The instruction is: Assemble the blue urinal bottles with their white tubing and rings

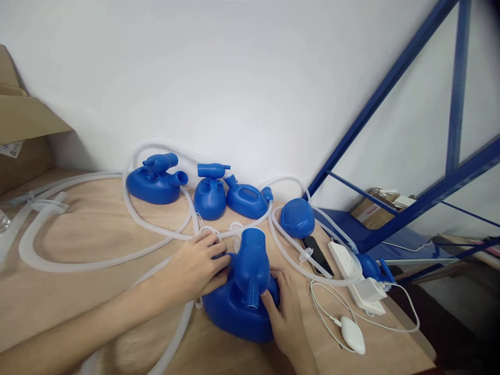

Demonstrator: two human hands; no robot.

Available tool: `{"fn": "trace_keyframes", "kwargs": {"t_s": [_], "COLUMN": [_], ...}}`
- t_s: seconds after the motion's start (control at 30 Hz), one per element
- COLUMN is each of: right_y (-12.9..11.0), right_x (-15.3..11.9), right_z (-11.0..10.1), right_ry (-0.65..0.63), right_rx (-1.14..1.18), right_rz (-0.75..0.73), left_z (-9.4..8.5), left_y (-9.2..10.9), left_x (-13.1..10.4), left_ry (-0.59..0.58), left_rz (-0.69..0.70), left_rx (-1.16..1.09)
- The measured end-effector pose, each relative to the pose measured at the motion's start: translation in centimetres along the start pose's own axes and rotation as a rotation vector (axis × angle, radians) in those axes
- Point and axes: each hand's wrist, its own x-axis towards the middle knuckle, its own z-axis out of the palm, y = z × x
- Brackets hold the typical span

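A large blue plastic bottle (238,317) sits on the wooden table near the front, with a blue bulb-shaped piece (253,263) resting on top of it, its narrow spout towards me. My right hand (287,312) grips the right side of the bottle, thumb beside the spout. Coming in from the left, my left hand (201,265) has its fingers curled at the bottle's back left side; the fingertips are partly hidden behind the blue piece. White rings (236,227) and clear tubing (182,333) lie close to my left hand.
More blue bottles (156,182) stand along the wall, with clear hoses (94,265) looped around them. At the right are a black phone (318,256), a white power strip (344,260) and a white charging case (352,335). A cardboard box (27,151) is at the left.
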Motion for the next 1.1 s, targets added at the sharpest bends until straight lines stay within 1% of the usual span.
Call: {"fn": "trace_keyframes", "kwargs": {"t_s": [0.1,0.17,0.37,0.47,0.57,0.7,0.8,0.97,1.03,1.1], "right_y": [0.0,0.0,0.5,0.6,0.4,-0.1,-0.3,-0.3,-0.3,-0.4], "right_x": [0.0,0.0,-0.2,-0.3,-0.2,-0.2,-0.4,-0.6,-0.6,-0.5], "right_z": [0.0,-0.1,-0.2,-0.1,0.0,0.2,0.3,0.6,0.6,0.6], "right_ry": [0.008,0.001,-0.021,-0.029,-0.041,-0.051,-0.047,-0.038,-0.045,-0.053], "right_rx": [-0.002,-0.001,0.004,0.017,0.033,0.043,0.042,0.043,0.047,0.055], "right_rz": [0.0,-0.005,0.011,0.015,0.012,0.012,0.002,0.008,0.015,0.019], "left_z": [0.5,0.6,0.2,-0.2,-0.5,-0.9,-1.2,-1.7,-1.9,-2.1], "left_y": [0.0,0.1,0.1,0.1,0.0,-0.1,-0.1,-0.4,-0.7,-1.0], "left_x": [0.1,0.1,0.1,0.1,0.0,0.0,0.1,0.6,0.5,0.4], "left_ry": [0.079,0.08,0.011,-0.067,-0.141,-0.184,-0.228,-0.297,-0.294,-0.256], "left_rz": [-0.005,-0.02,-0.028,-0.045,-0.081,-0.091,-0.121,-0.239,-0.272,-0.282], "left_rx": [0.039,0.058,0.035,0.004,-0.017,-0.006,-0.068,-0.196,-0.283,-0.377]}}
